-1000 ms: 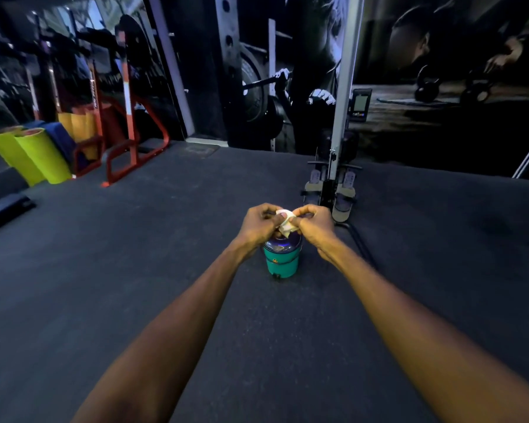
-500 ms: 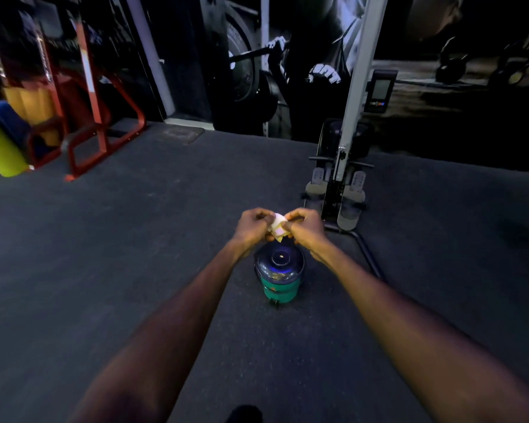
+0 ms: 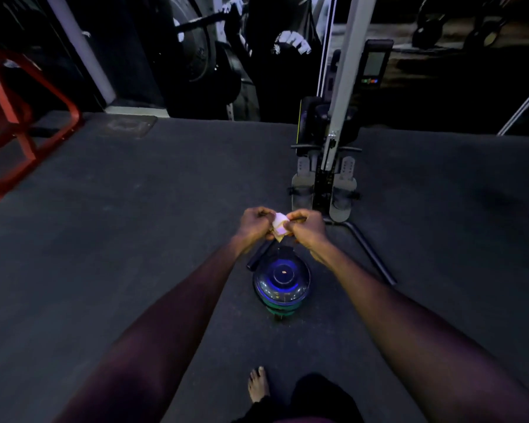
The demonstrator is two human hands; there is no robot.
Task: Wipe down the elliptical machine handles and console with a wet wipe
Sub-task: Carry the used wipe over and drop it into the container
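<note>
My left hand (image 3: 255,225) and right hand (image 3: 306,226) both pinch a small bunched white wet wipe (image 3: 279,227), each grip curled tight on it, held above the round wipe canister (image 3: 281,282) standing on the dark floor (image 3: 135,239). A rowing machine (image 3: 324,184) stands just beyond; my bare foot (image 3: 258,386) shows below

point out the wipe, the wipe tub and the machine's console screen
wipe (image 3: 279,226), head view, on the white bunched middle between both hands
wipe tub (image 3: 281,279), head view, on its dark domed lid
console screen (image 3: 374,64), head view, on the grey display
</note>
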